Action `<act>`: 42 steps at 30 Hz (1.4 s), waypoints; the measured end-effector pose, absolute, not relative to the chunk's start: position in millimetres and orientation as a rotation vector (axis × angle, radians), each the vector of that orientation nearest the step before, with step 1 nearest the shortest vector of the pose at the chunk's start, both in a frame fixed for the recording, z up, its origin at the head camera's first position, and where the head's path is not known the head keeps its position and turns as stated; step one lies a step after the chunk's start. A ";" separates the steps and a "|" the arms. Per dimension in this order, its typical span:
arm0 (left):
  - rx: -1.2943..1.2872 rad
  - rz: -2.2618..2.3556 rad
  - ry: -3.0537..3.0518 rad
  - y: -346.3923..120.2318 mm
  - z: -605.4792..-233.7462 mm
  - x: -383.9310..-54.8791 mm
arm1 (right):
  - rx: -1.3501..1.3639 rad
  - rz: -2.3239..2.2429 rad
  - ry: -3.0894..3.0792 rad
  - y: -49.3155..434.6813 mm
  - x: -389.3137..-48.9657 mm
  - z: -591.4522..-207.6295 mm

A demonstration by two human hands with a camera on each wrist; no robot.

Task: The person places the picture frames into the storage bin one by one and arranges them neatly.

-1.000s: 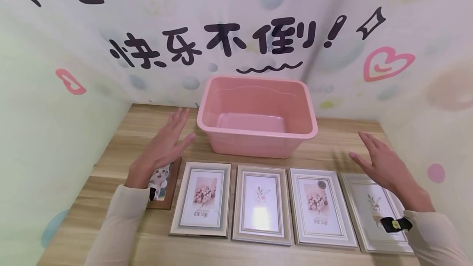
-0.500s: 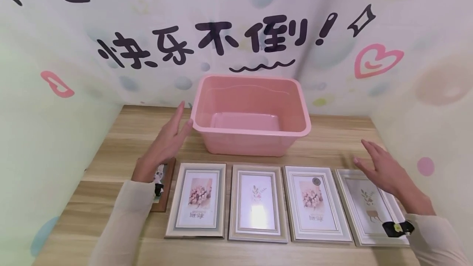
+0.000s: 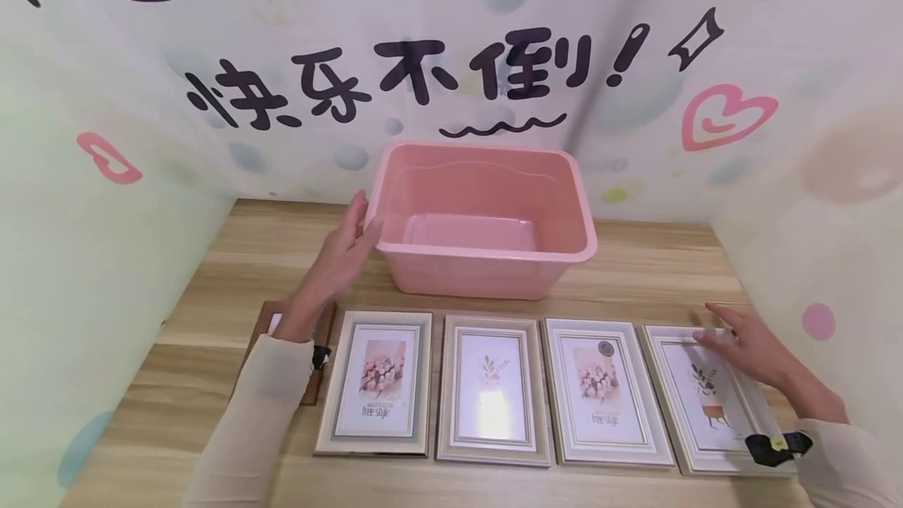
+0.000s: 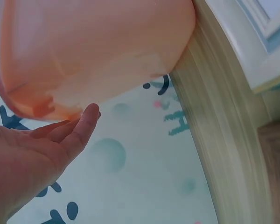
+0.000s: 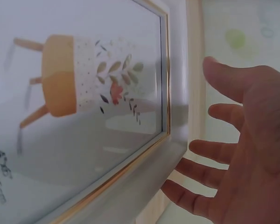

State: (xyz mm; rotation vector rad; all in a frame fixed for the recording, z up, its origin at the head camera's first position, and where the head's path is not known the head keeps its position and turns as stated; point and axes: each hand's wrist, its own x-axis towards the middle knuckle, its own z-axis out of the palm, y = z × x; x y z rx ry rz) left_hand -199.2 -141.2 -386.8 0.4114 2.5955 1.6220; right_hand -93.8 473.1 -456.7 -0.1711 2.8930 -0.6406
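My left hand [image 3: 339, 257] reaches to the left rim of a pink plastic bin [image 3: 487, 277], fingers extended and thumb near the front left corner. In the left wrist view its fingertips [image 4: 88, 114] lie right at the bin's rim. My right hand [image 3: 758, 351] hovers at the top right of the rightmost white picture frame [image 3: 712, 414], which bears a potted-plant print. Up close in the right wrist view, its spread fingers [image 5: 210, 151] come to the frame's corner, thumb held apart. Nothing shows inside the bin.
Left of that frame lie three more pale frames: one with a round sticker [image 3: 598, 390], one reflecting light [image 3: 487, 382], one with a flower picture [image 3: 374, 382]. My left forearm partly covers a brown frame [image 3: 325, 328]. A printed curtain [image 3: 437, 38] closes off the wooden table's [image 3: 190, 382] back.
My left hand has moved right to the bin's rim. My right hand has come down and slightly right to the rightmost frame. Bin and frames stay put; the head view shifted slightly.
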 end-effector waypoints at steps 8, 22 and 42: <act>0.303 1.551 2.665 -127.5 -390.0 -205.2 | -0.144 -0.609 2.827 489.7 -97.0 -466.2; 0.274 1.661 2.611 -120.8 -392.7 -206.4 | -0.176 -0.579 2.914 499.0 -97.8 -478.9; 0.273 1.665 2.630 -121.4 -396.1 -209.2 | -0.186 -0.835 2.960 522.3 -87.1 -448.8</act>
